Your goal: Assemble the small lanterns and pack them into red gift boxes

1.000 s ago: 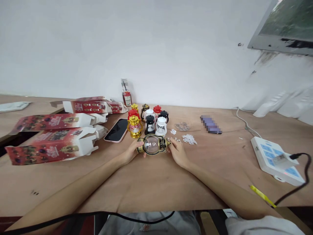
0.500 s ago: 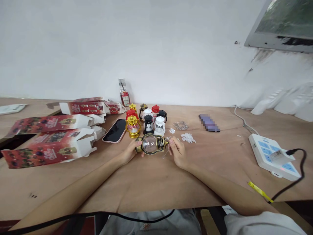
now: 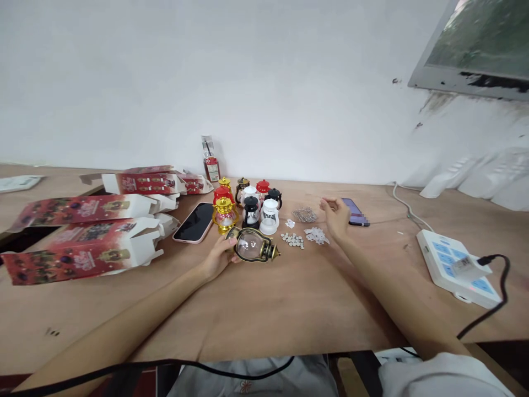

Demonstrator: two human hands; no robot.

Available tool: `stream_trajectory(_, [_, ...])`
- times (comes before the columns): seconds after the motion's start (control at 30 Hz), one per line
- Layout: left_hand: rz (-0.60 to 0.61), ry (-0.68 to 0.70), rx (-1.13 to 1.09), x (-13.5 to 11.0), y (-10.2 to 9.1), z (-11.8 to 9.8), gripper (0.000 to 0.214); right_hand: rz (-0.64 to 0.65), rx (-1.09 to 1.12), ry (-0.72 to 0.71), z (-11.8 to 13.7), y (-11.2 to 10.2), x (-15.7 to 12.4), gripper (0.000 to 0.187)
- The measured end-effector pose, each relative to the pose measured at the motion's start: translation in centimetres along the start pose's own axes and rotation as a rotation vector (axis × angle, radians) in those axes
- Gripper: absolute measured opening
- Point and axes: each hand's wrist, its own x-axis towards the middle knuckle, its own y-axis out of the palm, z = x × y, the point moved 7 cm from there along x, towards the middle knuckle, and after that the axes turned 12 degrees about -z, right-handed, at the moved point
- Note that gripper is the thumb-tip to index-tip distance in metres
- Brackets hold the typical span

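My left hand (image 3: 217, 257) grips the base end of a bronze toy lantern (image 3: 253, 245) with a clear globe, which lies on its side on the wooden table (image 3: 268, 309). My right hand (image 3: 336, 215) is raised further back and to the right, fingers pinched on a thin wire piece I can barely make out, just right of a small pile of wire handles (image 3: 305, 214). Several small round button cells (image 3: 292, 239) and white tabs (image 3: 316, 235) lie between the two hands.
Several small toy lanterns (image 3: 248, 205) in red, gold, black and white stand behind the bronze one. A phone (image 3: 194, 221) lies face up to their left, beside red printed cartons (image 3: 82, 234). A white power strip (image 3: 454, 267) with a black cable sits at right.
My right hand let go of the lantern's top end and moved back and right toward the wire pile. The lantern now rests tilted in my left hand alone.
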Motion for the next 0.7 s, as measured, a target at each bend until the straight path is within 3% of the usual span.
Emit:
stream_trajectory(0.1, [-0.125, 0.075, 0.008, -0.3, -0.5, -0.8, 0.048, 0.095, -0.078, -0.066, -0.9, 1.1, 0.2, 0.024])
stream_trajectory(0.23, [-0.165, 0.248, 0.135, -1.1, -0.1, -3.3, 0.058, 0.299, -0.176, -0.148, -1.6, 2.9, -0.7, 0.012])
stream_trajectory(0.33, [-0.210, 0.480, 0.326, -2.4, 0.7, -5.9, 0.045, 0.383, -0.252, -0.199, -1.5, 3.3, -1.3, 0.010])
stream_trajectory(0.4, [-0.245, 0.690, 0.457, -3.7, 1.3, -7.5, 0.041, 0.396, -0.291, -0.227, -0.9, 3.1, -1.8, 0.017])
stream_trajectory(0.5, [-0.187, 0.893, 0.607, -5.0, 2.5, -8.0, 0.042, 0.355, -0.306, -0.261, 1.4, 2.5, -3.3, 0.023])
stream_trajectory(0.6, [-0.071, 0.920, 0.822, -4.9, 3.2, -6.6, 0.040, 0.291, -0.116, -0.308, 5.4, 1.3, -6.7, 0.018])
stream_trajectory(0.7, [0.064, 0.945, 1.031, -4.7, 3.8, -5.0, 0.036, 0.392, 0.094, -0.441, 9.8, 0.8, -11.5, 0.012])
